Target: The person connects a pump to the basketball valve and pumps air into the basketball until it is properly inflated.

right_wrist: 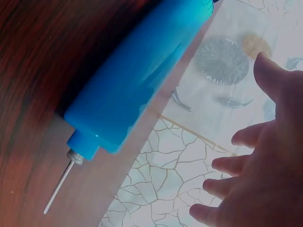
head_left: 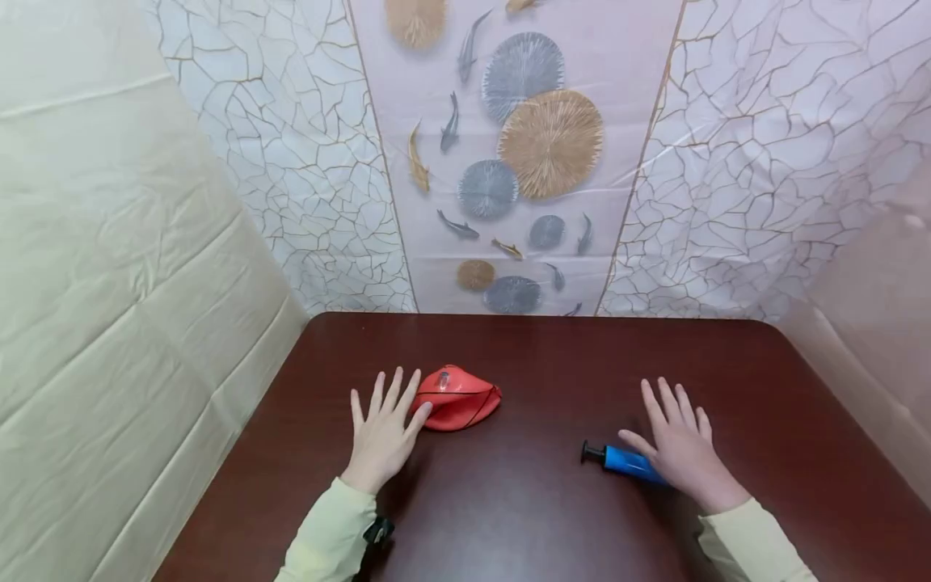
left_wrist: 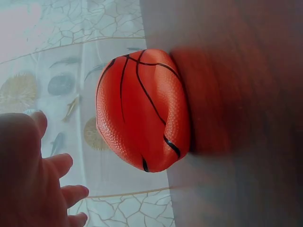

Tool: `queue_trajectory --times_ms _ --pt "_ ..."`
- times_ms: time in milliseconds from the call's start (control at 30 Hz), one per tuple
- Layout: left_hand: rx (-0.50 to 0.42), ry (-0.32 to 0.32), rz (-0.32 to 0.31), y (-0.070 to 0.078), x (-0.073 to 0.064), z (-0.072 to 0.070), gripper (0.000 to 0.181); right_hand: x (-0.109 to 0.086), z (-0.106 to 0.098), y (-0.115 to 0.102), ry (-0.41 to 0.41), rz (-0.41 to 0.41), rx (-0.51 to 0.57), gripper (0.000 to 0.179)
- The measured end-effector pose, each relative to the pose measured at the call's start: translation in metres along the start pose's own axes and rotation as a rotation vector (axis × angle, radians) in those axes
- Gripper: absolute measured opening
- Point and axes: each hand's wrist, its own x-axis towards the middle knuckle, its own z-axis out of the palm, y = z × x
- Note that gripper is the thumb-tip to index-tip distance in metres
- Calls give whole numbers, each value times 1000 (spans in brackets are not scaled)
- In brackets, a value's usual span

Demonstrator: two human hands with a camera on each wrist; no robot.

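A deflated red-orange ball with black basketball lines (head_left: 458, 398) lies on the table left of centre, its side caved in; the left wrist view shows the dented ball (left_wrist: 142, 113) close up. My left hand (head_left: 383, 440) is spread open beside it, thumb overlapping the ball's left edge in the head view. To the right lies a blue hand pump (head_left: 631, 463) with a black handle. Its metal needle points out of the near end of the pump (right_wrist: 137, 75) in the right wrist view. My right hand (head_left: 684, 453) hovers over the pump's right part with fingers straight, holding nothing.
The dark red-brown table (head_left: 538, 517) has rounded far corners. Behind it hangs a patterned cloth (head_left: 618, 48) with fish and lily-pad prints. Pale padded sheeting (head_left: 145, 323) closes off the left side, with similar sheeting on the right.
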Motion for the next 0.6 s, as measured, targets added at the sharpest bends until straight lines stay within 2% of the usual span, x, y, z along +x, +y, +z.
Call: queue_trajectory --times_ms 167,267,367,500,600 --pt "-31 -10 43 3 15 1 64 -2 -1 -4 -24 -24 1 95" --pt "-136 -42 44 6 28 4 65 -3 0 -6 -95 -73 15 97" --pt "-285 -73 23 5 42 11 67 -2 3 -8 -182 -123 38 95" --pt "-451 -118 -53 1 56 25 72 -2 9 -13 -270 -137 36 86" --pt "-567 -147 -146 -3 58 35 74 -2 14 -17 -279 -154 -7 70"
